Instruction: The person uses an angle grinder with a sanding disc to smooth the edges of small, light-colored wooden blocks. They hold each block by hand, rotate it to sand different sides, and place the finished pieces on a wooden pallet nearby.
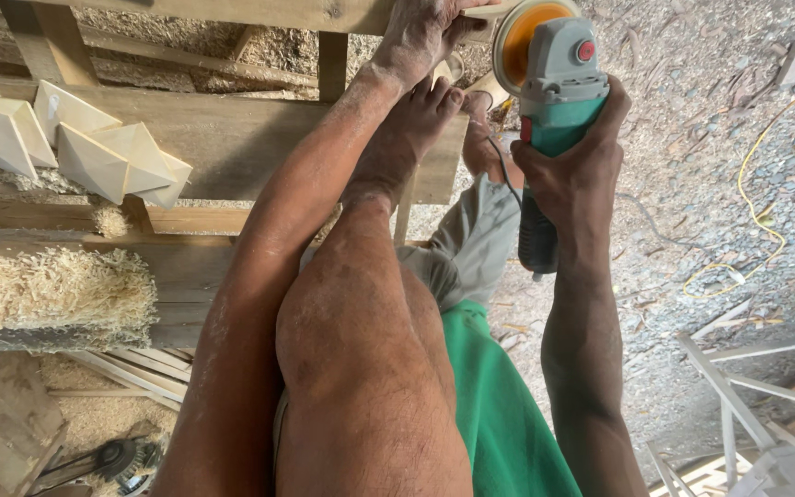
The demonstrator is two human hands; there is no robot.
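Observation:
My right hand (574, 175) grips the body of a teal and grey angle grinder (558, 97) with an orange sanding disc (519, 39) at its head. The disc is up against the end of a wooden plank (259, 14) at the top of the view. My left hand (420, 32) presses on that plank just left of the disc. My bare foot (407, 138) rests on a wooden beam (232, 138) below the hand. My knee and green shorts fill the lower middle.
Several pale wooden wedge pieces (85, 138) lie on the beam at left. A heap of wood shavings (48, 294) sits below them. A yellow cord (758, 193) runs over the sawdust-covered ground at right. A white metal frame (738, 387) stands at lower right.

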